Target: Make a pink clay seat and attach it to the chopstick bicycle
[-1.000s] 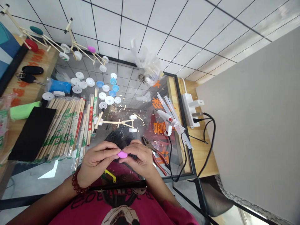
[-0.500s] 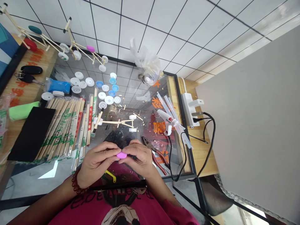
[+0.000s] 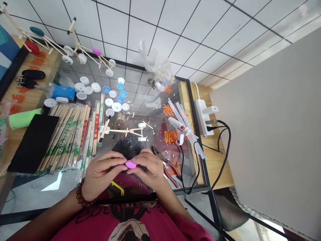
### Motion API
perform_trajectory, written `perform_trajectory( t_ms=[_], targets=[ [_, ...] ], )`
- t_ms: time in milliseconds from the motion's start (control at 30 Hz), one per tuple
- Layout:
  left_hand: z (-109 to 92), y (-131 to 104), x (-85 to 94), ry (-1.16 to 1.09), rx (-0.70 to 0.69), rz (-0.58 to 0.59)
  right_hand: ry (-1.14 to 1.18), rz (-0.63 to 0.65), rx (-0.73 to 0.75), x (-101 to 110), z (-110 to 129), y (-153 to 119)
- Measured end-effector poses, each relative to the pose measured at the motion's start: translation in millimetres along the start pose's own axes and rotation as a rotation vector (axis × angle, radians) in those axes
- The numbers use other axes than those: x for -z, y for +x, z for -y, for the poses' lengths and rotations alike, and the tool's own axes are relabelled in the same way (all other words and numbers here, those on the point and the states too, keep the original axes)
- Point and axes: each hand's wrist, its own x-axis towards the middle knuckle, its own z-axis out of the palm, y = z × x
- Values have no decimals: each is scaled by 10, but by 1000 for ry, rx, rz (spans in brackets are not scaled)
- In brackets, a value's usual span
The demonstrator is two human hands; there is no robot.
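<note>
A small oval lump of pink modelling clay [image 3: 130, 164] is between my two hands, close to the table's front edge. My right hand [image 3: 149, 167] pinches its right end between thumb and fingers. My left hand [image 3: 105, 169] has its thumb and fingertips closed at the lump's left end. Just beyond my hands lies a small stick frame [image 3: 125, 131] with white bottle-cap wheels and a black-tipped crossbar. A pair of pliers [image 3: 167, 165] rests right of my right hand. Below my left hand is a yellow-handled tool [image 3: 117, 188], partly hidden.
Several bottle caps [image 3: 116, 107] lie left of centre, behind wrapped chopsticks [image 3: 67, 137] and a black sheet [image 3: 33, 144]. On the right are a glue gun [image 3: 178, 125], glue sticks [image 3: 194, 142] and a power strip [image 3: 203, 117]. Finished stick vehicles [image 3: 85, 50] stand at the back left.
My left fingertips have drawn back slightly to the left, showing more of the clay's left end. The clay has shifted slightly upward; my right hand stays nearly still.
</note>
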Motion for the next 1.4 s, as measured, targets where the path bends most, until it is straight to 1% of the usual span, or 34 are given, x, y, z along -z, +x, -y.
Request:
perform_trajectory(
  t_ms=[133,333,467,567,767,933,1133,1400],
  targets=[
    [11,-1,-21,-16,75,10,-2,-2,12,-13,-4,-2],
    [7,-4,-39,-73,93,5,5,12,21,-10,-11,-6],
    [12,-10,-54,-112,179,-10,-16,15,19,-6,-23,-18],
    [-3,1,-64,-153,214,15,-31,26,39,-8,-28,-26],
    [-2,-10,-57,-165,195,52,-97,36,56,-10,-20,-20],
    [22,-56,-57,-130,178,46,-125,35,86,-8,-27,-19],
    [-6,-15,-63,-111,136,58,-169,71,93,-13,-35,-46],
    [-21,-6,-62,-82,164,75,-164,86,90,15,-23,-44]
  ],
)
